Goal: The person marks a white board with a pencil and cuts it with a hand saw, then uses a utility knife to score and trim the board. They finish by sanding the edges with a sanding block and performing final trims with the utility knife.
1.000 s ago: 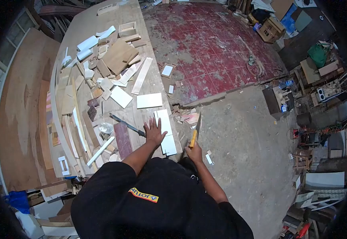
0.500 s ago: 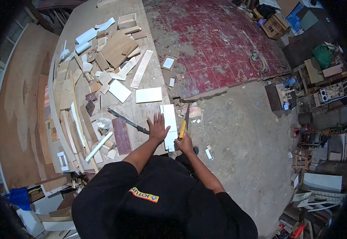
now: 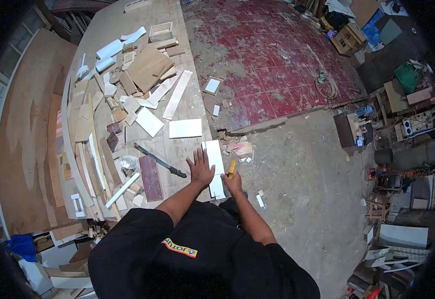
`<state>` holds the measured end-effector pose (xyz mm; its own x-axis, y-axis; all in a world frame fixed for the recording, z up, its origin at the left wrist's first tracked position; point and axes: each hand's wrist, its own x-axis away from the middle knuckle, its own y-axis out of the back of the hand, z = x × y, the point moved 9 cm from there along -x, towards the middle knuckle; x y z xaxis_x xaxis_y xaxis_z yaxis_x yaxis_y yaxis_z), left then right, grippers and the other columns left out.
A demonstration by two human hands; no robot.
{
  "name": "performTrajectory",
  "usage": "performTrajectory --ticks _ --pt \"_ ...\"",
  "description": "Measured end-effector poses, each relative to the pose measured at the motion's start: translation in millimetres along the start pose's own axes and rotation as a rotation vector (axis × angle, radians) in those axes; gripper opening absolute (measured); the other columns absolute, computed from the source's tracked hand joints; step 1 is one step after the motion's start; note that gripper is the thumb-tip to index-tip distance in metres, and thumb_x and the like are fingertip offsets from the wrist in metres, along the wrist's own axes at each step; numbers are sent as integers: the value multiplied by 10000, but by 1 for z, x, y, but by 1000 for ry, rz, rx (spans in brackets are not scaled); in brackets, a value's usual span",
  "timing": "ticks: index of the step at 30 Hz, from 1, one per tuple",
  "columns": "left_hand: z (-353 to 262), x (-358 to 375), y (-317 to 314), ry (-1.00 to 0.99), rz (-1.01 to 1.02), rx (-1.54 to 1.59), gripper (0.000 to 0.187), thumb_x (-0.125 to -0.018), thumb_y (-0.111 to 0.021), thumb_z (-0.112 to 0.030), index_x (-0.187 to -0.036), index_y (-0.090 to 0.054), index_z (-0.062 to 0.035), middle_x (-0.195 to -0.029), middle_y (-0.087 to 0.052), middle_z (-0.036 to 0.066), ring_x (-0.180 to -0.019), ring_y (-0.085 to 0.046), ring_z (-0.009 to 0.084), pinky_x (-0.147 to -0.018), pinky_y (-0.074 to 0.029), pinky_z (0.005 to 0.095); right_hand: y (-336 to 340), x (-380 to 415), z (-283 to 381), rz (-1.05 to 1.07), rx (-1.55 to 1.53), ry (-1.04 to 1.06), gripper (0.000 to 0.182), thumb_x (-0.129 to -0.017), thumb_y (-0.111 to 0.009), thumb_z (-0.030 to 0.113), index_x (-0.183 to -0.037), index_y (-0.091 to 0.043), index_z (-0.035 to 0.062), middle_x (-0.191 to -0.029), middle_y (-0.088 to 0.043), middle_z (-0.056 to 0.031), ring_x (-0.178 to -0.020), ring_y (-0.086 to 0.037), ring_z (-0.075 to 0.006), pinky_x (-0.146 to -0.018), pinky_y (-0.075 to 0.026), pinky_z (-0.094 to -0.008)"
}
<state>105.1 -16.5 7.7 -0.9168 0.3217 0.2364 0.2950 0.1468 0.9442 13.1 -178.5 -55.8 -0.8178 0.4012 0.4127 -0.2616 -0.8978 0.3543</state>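
A narrow white board (image 3: 213,152) lies along the table's right edge, with dark lines or cuts across it near its lower end. My left hand (image 3: 201,171) rests flat at the board's left side, fingers spread and partly on it. Just off the board's right edge, my right hand (image 3: 234,184) is closed around the yellow handle of a hand saw (image 3: 232,169). The saw's blade cannot be made out now. Left of my left hand lie a long dark tool (image 3: 160,160) and a dark red board (image 3: 150,178).
Another white board (image 3: 185,128) lies farther up the wooden table (image 3: 172,12), beside a heap of offcuts around a brown panel (image 3: 149,69). A small open wooden box (image 3: 160,31) stands beyond. Scraps litter the concrete floor (image 3: 297,174), next to a raised red tiled floor (image 3: 272,60).
The saw has tilted: its dark blade pointed forward and was visible earlier, and now only the yellow handle shows. My left hand stays flat on the board. The whole view has shifted slightly.
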Motion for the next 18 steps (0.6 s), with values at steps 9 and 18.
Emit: performTrajectory --ticks 9,18 --pt "13 -34 -3 115 -40 43 863 -1005 -455 -495 -1594 -129 45 -1659 -122 287 -1549 -59 461 -1172 -64 726 -20 -49 0 70 -156 -63 374 -793 -863 122 -998 -565 31 -788 -622 -34 -569 -564 -124 -480 -457 -288" --pt "12 -40 -7 164 -51 55 886 -1002 -462 -522 -1591 -133 52 -1662 -123 280 -1544 -57 477 -1156 -65 750 -21 -59 17 219 -117 -105 329 -792 -869 154 -937 -585 68 -718 -586 -16 -521 -523 -114 -422 -409 -297"
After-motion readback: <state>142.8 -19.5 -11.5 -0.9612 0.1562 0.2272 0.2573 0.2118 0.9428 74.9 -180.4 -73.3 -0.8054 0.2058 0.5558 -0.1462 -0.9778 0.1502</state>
